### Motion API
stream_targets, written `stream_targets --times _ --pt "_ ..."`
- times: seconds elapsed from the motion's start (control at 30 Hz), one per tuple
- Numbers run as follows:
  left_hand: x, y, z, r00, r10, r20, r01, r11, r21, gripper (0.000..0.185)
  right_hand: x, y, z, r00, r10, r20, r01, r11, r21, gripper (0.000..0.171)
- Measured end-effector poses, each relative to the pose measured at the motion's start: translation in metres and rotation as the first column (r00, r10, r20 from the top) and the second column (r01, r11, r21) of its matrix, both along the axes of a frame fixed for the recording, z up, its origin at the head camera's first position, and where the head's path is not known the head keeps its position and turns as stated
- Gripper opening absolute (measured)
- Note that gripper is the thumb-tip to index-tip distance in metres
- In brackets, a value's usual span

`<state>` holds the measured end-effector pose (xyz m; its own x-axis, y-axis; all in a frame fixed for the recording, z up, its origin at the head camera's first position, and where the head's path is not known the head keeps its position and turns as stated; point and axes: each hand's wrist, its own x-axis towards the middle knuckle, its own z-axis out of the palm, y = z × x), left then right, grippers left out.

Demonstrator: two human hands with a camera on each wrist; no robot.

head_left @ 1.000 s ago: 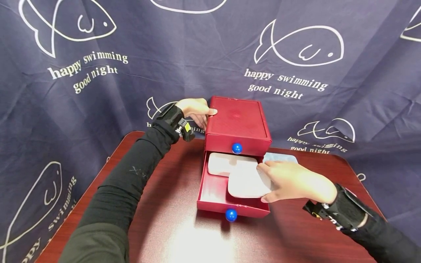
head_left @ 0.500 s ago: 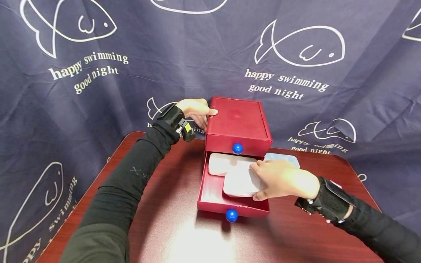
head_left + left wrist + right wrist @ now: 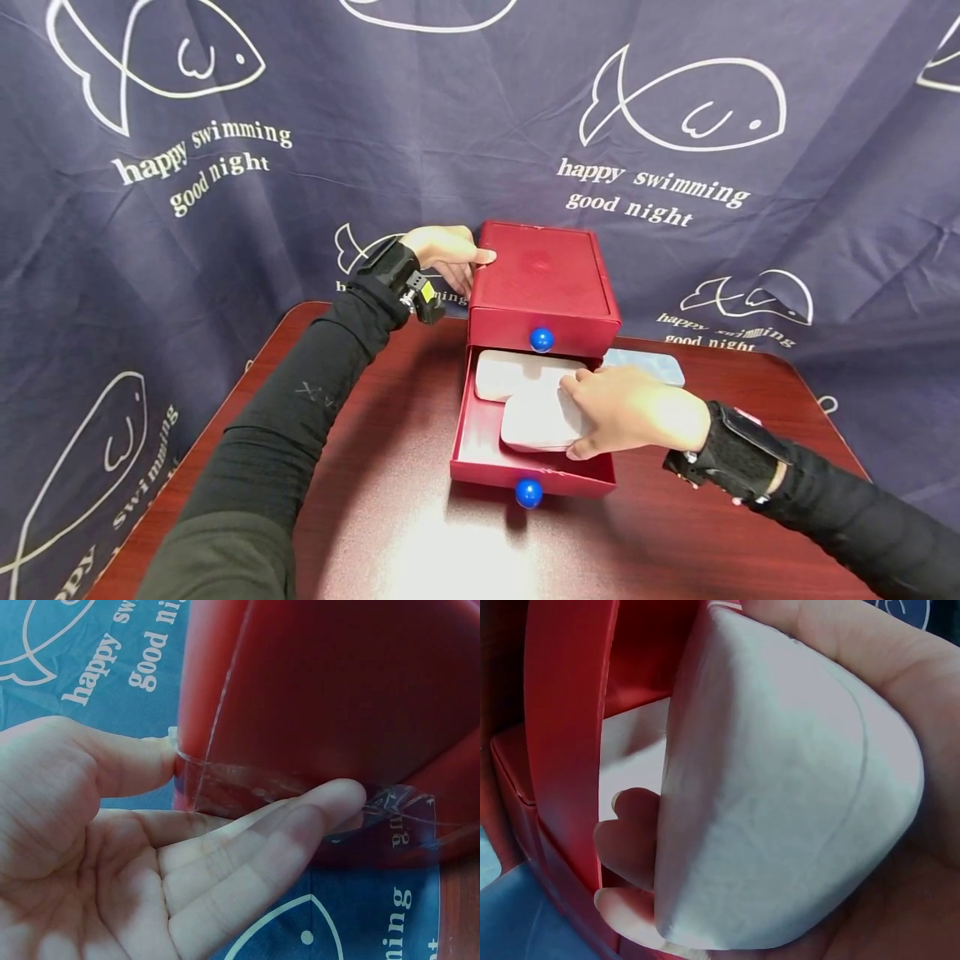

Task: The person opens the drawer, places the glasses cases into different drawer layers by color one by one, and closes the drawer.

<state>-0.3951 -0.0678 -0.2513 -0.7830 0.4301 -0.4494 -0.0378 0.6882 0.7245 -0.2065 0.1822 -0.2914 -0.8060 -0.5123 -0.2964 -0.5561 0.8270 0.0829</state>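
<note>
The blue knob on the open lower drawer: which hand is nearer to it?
Right. The right hand holds a white case inside the open drawer, just behind its blue knob. The left hand rests on the red box at its top left edge, farther back.

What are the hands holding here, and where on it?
Right hand grips the white rounded case by its right end, over the open drawer. Left hand braces the red drawer box.

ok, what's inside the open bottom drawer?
The bottom drawer holds two white cases: a rear case lying flat and a front case gripped by the right hand. That hand covers the drawer's right part.
</note>
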Motion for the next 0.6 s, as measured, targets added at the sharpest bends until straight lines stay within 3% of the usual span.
stream_targets --times 0.6 --pt "0.001 0.0 0.001 1.0 0.001 -0.004 -0.001 1.0 -0.01 0.03 -0.003 -0.008 -0.011 0.999 0.035 0.016 -0.034 0.997 -0.065 0.055"
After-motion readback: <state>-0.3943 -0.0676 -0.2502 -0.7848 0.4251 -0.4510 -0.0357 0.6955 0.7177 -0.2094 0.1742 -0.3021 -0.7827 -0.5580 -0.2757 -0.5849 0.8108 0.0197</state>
